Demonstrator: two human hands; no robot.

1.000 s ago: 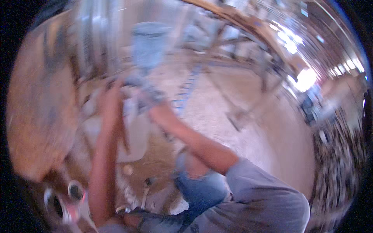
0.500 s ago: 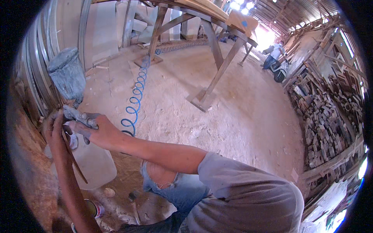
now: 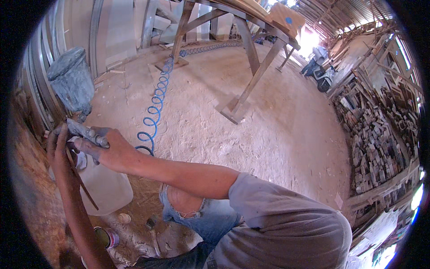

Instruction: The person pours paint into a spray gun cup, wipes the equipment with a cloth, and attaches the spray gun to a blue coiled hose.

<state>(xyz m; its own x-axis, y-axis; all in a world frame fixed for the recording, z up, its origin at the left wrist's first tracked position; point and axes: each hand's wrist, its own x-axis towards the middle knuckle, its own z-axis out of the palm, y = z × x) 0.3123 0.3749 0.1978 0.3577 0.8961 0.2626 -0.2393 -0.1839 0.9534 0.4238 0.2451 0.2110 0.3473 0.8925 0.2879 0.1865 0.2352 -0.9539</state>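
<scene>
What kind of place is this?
Probably a woodworking workshop: there's a big pile of cut wood pieces, a wooden trestle stand, and a coiled blue hose, perhaps for powering tools.

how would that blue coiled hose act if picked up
The blue coiled hose would probably stretch and bounce, given its springlike loops. It looks thin, so likely light, and might snag on the trestle leg it passes.

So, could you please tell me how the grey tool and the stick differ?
The grey tool is chunky and metallic-looking; the stick is slim and brown. The right hand grips the grey tool, while the stick slants down from beside the left hand. Both are on the picture's left side.
</scene>
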